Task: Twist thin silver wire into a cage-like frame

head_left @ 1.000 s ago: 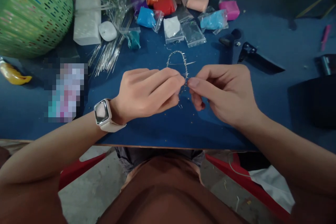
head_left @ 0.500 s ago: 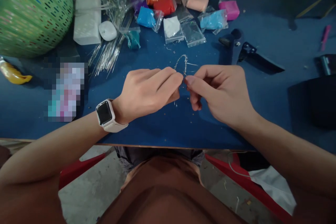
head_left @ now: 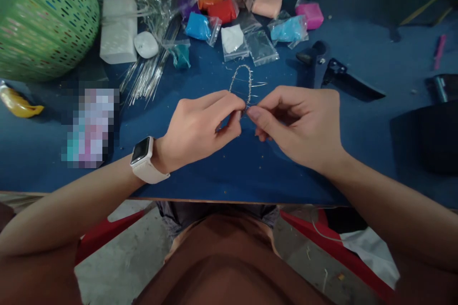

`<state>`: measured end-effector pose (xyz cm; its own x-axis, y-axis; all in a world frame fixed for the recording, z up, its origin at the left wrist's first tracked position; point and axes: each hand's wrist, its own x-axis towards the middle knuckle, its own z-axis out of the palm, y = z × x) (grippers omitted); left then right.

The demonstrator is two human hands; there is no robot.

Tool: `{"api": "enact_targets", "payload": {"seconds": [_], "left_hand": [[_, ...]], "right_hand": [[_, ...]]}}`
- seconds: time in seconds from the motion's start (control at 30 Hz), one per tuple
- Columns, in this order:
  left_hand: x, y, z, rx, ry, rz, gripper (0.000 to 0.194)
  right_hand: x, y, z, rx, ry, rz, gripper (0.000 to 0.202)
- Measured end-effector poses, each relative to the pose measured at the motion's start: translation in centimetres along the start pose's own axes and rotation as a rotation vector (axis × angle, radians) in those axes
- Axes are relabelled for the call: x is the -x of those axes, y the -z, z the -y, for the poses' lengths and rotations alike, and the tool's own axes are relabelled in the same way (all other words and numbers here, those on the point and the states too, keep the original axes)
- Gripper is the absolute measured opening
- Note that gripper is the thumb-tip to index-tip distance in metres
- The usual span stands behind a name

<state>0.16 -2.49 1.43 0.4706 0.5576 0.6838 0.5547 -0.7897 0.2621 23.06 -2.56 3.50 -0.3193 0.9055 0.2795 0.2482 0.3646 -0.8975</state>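
A thin silvery twisted wire [head_left: 249, 81] forms a narrow loop above the blue table, its rounded end pointing away from me. My left hand [head_left: 205, 121], with a pale watch on the wrist, pinches the loop's near end between thumb and index finger. Close against it, my right hand [head_left: 304, 124] has thumb and index finger pressed together at the same wire, its other fingers curled beneath. Fine wire ends stick out to the right of the loop. The exact contact between fingertips and wire is small and partly hidden.
Beyond my hands lie loose wires [head_left: 145, 78], a white block [head_left: 119, 28], a blue packet [head_left: 198, 26] and several other coloured packets. A green basket [head_left: 50, 24] stands at left, near a blurred rectangle [head_left: 93, 126]. Dark-handled pliers [head_left: 317, 64] and a black object [head_left: 425, 138] are at right.
The wire loop shows more fully and has shifted slightly left and away from me. My left fingers have opened a gap below the pinch; my right fingertips have moved slightly left.
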Motion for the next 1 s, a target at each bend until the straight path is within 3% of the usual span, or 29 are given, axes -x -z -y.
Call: {"api": "enact_targets", "payload": {"seconds": [0.23, 0.33, 0.47, 0.6, 0.8, 0.9, 1.0], "left_hand": [[0.0, -0.3, 0.3, 0.117, 0.067, -0.008, 0.014], [0.0, -0.2, 0.6, 0.088, 0.035, -0.002, 0.014], [-0.1, 0.3, 1.1, -0.070, -0.108, -0.029, 0.011], [-0.1, 0.8, 1.6, -0.170, -0.232, -0.043, 0.011], [0.3, 0.9, 2.3, -0.231, -0.348, -0.033, 0.016], [0.2, 1.1, 2.5, -0.216, -0.356, 0.028, 0.024], [0.0, 1.3, 2.5, -0.312, -0.471, -0.023, 0.023]], "right_hand": [[-0.1, 0.3, -0.7, 0.266, 0.190, -0.033, 0.026], [-0.4, 0.3, -0.7, 0.049, 0.016, 0.026, 0.037], [-1.0, 0.3, -0.8, -0.357, -0.277, 0.137, 0.052], [-1.2, 0.4, -0.7, -0.516, -0.453, 0.189, 0.056], [-1.3, 0.4, -0.1, -0.581, -0.564, 0.242, 0.054], [-1.4, 0.4, -0.1, -0.562, -0.550, 0.240, 0.055], [-1.4, 0.3, -0.1, -0.560, -0.525, 0.230, 0.056]]}}
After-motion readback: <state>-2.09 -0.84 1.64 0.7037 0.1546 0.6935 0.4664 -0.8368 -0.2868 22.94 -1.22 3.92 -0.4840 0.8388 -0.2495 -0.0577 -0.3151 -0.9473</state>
